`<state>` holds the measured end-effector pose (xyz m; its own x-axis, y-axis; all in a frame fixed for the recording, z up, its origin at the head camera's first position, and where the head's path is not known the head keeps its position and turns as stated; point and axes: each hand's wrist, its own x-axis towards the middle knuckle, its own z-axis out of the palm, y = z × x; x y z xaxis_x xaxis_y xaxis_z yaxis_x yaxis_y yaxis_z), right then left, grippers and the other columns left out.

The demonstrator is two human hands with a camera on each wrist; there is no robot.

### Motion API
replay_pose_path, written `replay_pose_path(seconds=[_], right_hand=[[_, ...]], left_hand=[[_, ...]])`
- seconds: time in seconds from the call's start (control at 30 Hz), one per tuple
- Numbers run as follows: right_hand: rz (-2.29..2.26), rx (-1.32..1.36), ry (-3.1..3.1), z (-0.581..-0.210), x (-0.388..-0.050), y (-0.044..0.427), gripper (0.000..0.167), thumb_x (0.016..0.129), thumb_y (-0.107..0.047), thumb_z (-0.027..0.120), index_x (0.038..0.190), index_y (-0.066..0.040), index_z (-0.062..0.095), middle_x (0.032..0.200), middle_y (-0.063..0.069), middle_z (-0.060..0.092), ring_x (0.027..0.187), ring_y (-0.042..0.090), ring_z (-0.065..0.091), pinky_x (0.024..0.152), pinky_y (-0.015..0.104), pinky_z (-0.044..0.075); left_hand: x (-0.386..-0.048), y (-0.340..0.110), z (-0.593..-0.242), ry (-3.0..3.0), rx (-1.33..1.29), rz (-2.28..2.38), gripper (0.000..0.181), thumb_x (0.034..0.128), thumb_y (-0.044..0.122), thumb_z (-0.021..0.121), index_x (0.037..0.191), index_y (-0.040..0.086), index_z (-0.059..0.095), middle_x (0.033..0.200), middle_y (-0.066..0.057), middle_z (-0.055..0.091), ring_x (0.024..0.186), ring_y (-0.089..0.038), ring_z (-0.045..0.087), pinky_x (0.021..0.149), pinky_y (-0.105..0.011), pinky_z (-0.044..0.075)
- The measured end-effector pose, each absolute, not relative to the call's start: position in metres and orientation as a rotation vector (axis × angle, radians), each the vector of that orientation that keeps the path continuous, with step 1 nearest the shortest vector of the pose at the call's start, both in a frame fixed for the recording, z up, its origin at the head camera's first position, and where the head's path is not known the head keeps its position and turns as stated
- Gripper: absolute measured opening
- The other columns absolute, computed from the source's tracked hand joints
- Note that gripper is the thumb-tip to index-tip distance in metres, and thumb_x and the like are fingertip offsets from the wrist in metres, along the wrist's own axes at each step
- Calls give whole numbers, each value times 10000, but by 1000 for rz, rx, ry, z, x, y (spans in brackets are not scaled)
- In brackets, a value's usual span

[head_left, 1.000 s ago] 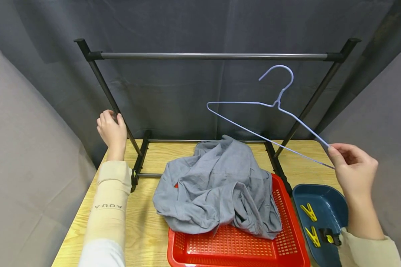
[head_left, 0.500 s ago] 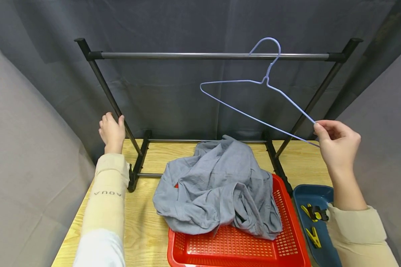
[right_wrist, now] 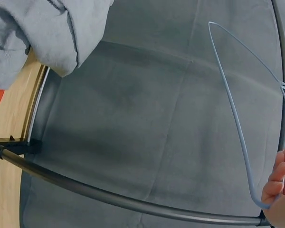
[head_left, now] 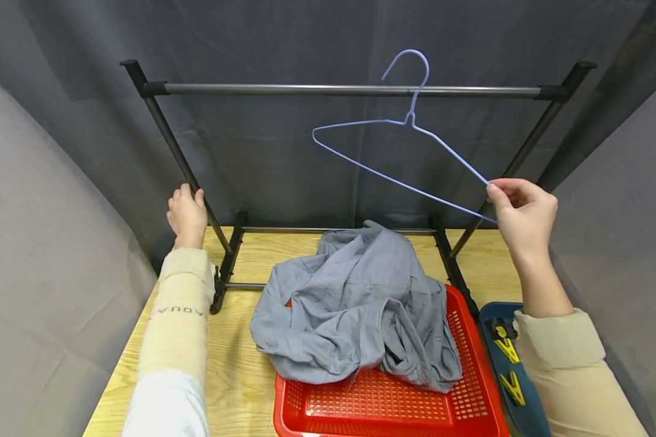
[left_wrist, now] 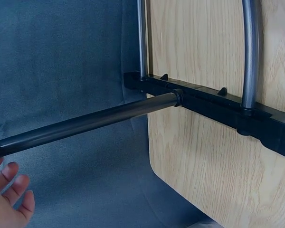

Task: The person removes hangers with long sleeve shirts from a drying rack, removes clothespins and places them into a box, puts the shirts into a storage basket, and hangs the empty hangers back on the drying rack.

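In the head view my right hand (head_left: 527,212) pinches one end of a thin lavender wire clothes hanger (head_left: 396,177) between thumb and fingers. The hanger tilts, its right end lower, and its hook rises above the rail (head_left: 284,90) of a dark clothes rack; the hanger's neck crosses in front of the rail. My left hand (head_left: 188,212) lies against the rack's left post (head_left: 168,135), with fingers loosely bent. The left wrist view shows several fingertips (left_wrist: 15,187) of that hand below the post, not wrapped round it; the thumb is hidden there.
A crumpled grey garment (head_left: 355,303) lies over a red plastic basket (head_left: 377,400) on the wooden table (head_left: 235,352). Right of the basket, a blue tray (head_left: 525,400) holds yellow clips (head_left: 512,388) and a small black item (head_left: 497,328), partly behind my right sleeve. Grey fabric surrounds the table.
My right hand has carried the hanger up and to the left, raising the hook from below the rail to above it. My left hand has barely moved at the post.
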<state>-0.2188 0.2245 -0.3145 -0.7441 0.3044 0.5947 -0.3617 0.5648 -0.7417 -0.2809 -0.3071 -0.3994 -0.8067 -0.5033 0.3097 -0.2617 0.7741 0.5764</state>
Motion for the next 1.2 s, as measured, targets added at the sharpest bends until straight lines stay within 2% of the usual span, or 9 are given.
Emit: replay_pose_path(seconds=[0.93, 1.2], right_hand=[[1230, 126, -2192, -334, -234, 206, 185, 844, -141, 642, 896, 31, 687, 653, -197, 539, 599, 42, 484, 538, 146, 373], [1267, 157, -2263, -343, -235, 207, 201, 854, -175, 635, 926, 9, 673, 685, -175, 557, 629, 33, 510, 545, 151, 381]], left_hand=[[-283, -308, -405, -2520, 641, -738, 425, 983, 333, 357, 1315, 73, 408, 1284, -189, 472, 1172, -382, 409, 920, -543, 324], [-282, -305, -405, -2510, 647, -745, 409, 980, 311, 377, 1299, 57, 414, 1276, -204, 483, 1157, -400, 426, 908, -557, 334]])
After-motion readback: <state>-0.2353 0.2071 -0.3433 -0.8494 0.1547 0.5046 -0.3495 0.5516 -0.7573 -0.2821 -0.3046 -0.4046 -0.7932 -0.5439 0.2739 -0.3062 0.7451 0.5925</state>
